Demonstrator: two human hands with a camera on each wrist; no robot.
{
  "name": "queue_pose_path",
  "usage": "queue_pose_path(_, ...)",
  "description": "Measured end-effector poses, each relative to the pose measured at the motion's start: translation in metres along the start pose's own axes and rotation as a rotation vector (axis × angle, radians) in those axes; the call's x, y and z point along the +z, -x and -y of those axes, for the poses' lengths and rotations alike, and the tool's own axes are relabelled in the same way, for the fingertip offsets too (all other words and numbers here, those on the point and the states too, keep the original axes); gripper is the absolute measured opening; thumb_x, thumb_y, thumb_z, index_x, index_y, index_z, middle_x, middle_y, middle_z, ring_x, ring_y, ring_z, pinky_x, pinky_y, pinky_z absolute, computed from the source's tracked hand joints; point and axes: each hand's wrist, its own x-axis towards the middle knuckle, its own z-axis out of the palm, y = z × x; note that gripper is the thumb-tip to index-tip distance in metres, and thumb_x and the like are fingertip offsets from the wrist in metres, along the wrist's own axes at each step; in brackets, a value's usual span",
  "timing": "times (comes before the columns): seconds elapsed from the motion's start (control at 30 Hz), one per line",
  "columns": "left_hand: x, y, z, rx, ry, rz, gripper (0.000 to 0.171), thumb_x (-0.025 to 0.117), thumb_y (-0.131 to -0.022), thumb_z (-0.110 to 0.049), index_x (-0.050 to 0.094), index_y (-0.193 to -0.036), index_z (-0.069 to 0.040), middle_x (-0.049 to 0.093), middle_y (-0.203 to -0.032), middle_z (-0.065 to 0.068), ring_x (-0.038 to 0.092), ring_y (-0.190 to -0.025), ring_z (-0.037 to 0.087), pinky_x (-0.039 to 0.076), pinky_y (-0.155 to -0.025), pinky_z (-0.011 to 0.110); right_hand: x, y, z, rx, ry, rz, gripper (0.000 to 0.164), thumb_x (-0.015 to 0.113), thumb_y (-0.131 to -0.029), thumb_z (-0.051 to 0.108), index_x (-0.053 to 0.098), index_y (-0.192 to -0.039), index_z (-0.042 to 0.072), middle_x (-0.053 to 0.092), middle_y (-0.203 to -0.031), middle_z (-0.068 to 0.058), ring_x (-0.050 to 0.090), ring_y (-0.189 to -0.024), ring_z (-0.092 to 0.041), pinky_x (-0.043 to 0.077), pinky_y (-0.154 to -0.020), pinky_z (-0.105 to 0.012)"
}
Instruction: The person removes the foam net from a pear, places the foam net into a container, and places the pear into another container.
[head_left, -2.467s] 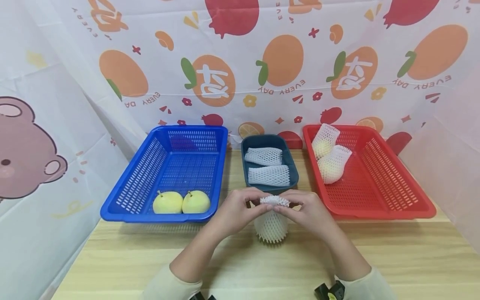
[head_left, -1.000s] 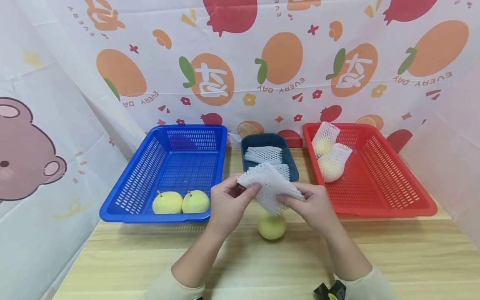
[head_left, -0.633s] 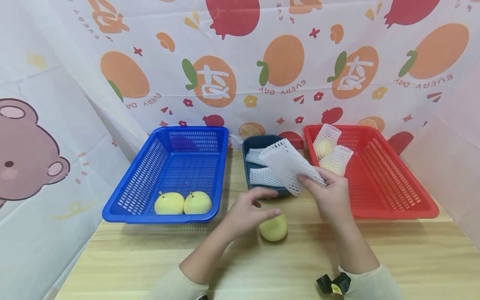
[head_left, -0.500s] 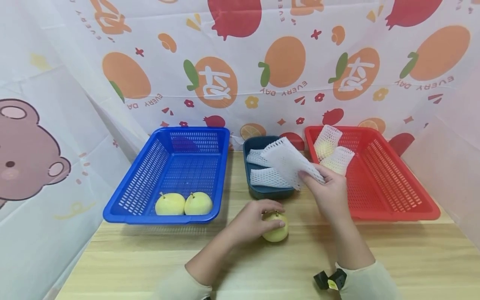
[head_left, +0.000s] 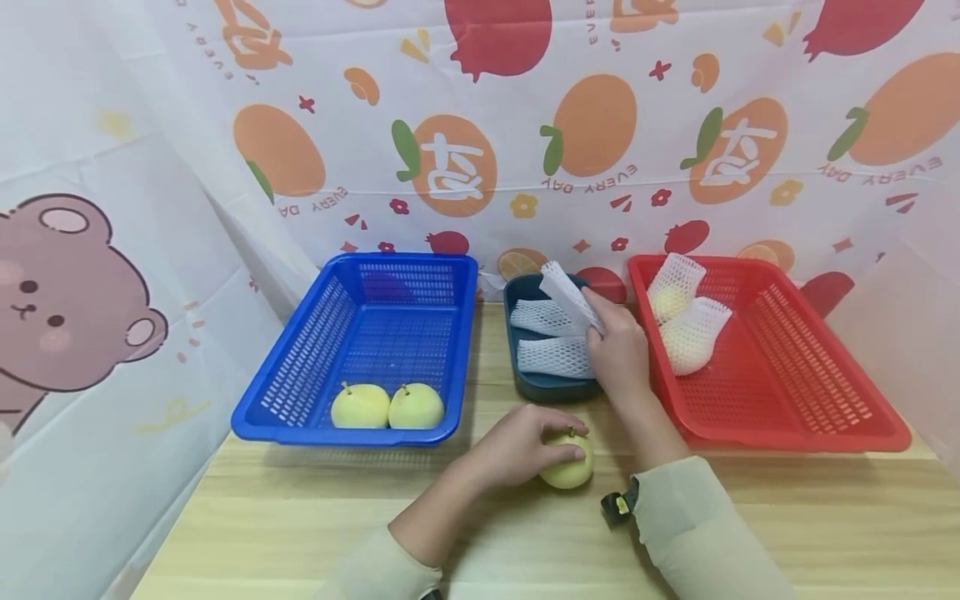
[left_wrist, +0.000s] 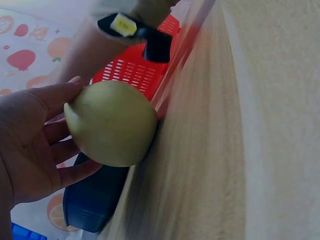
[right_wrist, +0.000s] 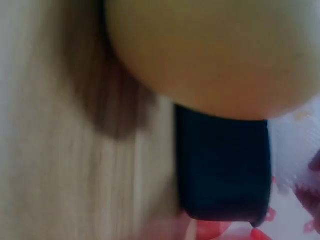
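Note:
In the head view my left hand (head_left: 517,446) grips a yellow-green pear (head_left: 570,473) on the table, thumb on the near side and fingers on the far side. The left wrist view shows this pear (left_wrist: 112,125) close up, with the fingers partly behind it. My right hand (head_left: 621,346) pinches a white foam net sleeve (head_left: 567,293), slanted above the dark teal tray (head_left: 555,390). Two more foam net sleeves, a rear one (head_left: 542,317) and a front one (head_left: 555,357), lie inside that tray. In the right wrist view the bare pear (right_wrist: 215,55) fills the top.
At left, a blue basket (head_left: 262,433) has two bare pears, one of them a stemmed pear (head_left: 416,407), along its front wall. The red basket (head_left: 795,440) at right holds two pears in foam nets, including a netted pear (head_left: 692,337). A fruit-print cloth (head_left: 517,142) hangs behind.
The foam net sleeve came off the pear, first held in both hands, then in the right alone. The right hand carried it over the tray. The left hand took hold of the pear.

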Motion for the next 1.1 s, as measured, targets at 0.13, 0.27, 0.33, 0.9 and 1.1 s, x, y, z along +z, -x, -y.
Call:
queue_pose_path(0.13,0.0,-0.001,-0.002,0.008,-0.005,0.017,0.031,0.067,-0.086,-0.035,0.069,-0.113,-0.019,0.067,-0.113,-0.011,0.057,-0.111,0.002,0.045,-0.095,0.021,0.015,-0.003,-0.006,-0.15,0.205,0.096,0.052,0.069,-0.083,0.009,0.055,-0.133,0.021,0.055,-0.135,-0.002,0.054,-0.117,-0.026,0.05,-0.091,-0.044)
queue_pose_path(0.27,0.001,-0.002,-0.003,0.022,-0.038,0.022,0.029,0.066,-0.087,-0.034,0.07,-0.111,-0.019,0.067,-0.111,-0.011,0.058,-0.108,0.0,0.045,-0.093,0.019,0.026,-0.004,-0.009,-0.158,0.327,0.352,0.047,0.066,-0.084,0.01,0.058,-0.13,0.017,0.052,-0.138,-0.005,0.05,-0.123,-0.029,0.047,-0.095,-0.047)
queue_pose_path(0.33,0.001,-0.002,-0.003,0.03,-0.047,0.019,0.027,0.066,-0.087,-0.035,0.07,-0.11,-0.02,0.068,-0.109,-0.012,0.058,-0.106,-0.001,0.046,-0.092,0.018,0.029,-0.004,-0.009,-0.099,0.314,0.532,0.046,0.062,-0.086,0.016,0.057,-0.131,0.017,0.048,-0.141,-0.005,0.046,-0.127,-0.029,0.043,-0.099,-0.05)
queue_pose_path(0.9,-0.001,0.001,-0.001,0.024,-0.04,0.021,0.028,0.066,-0.087,-0.036,0.07,-0.11,-0.02,0.067,-0.109,-0.014,0.057,-0.107,-0.002,0.045,-0.093,0.019,0.032,-0.006,-0.006,0.052,0.205,1.097,0.049,0.024,-0.1,0.04,0.051,-0.136,0.021,0.031,-0.152,-0.002,0.021,-0.142,-0.032,0.019,-0.113,-0.053)
queue_pose_path(1.1,-0.004,0.001,0.001,0.029,-0.034,0.012,0.028,0.065,-0.088,-0.035,0.07,-0.111,-0.02,0.067,-0.111,-0.012,0.057,-0.108,-0.001,0.045,-0.094,0.019,0.024,-0.007,-0.003,0.071,0.125,0.999,0.047,0.027,-0.099,0.037,0.055,-0.133,0.02,0.035,-0.15,-0.004,0.027,-0.14,-0.029,0.02,-0.113,-0.054)
